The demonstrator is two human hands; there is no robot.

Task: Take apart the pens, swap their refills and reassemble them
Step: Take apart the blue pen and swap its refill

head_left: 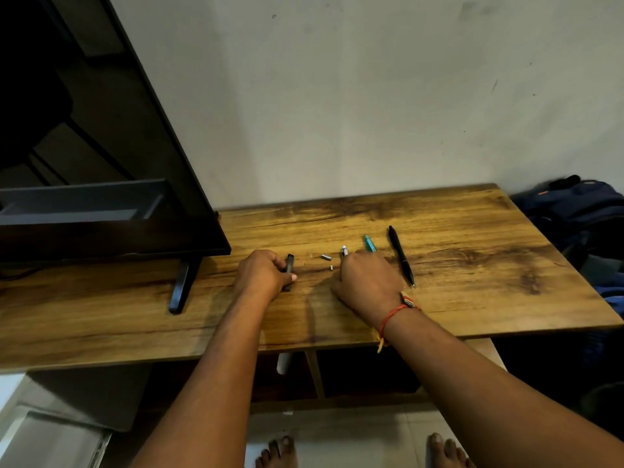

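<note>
One black barrel [289, 262] clamped in left hand [261, 275] fingers; right hand [369, 282] fingers: cannot tell.

The left forearm [216, 366] and the right forearm [472, 373] are seen uncovered along their whole visible length, and the left hand [261, 275] and the right hand [369, 282] are likewise bare. A thin red thread [391, 314] is worn round the right wrist. A small knotted bundle [408, 300], banded in red, pale and dark, is tied into the thread close to the back of the hand. A short yellowish loose end [381, 342] is seen hanging from the thread on the thumb side of the wrist. At the bottom edge of the view, the toes of the left foot [277, 452] and of the right foot [449, 450] are shown bare, with the nails plainly visible.
</note>
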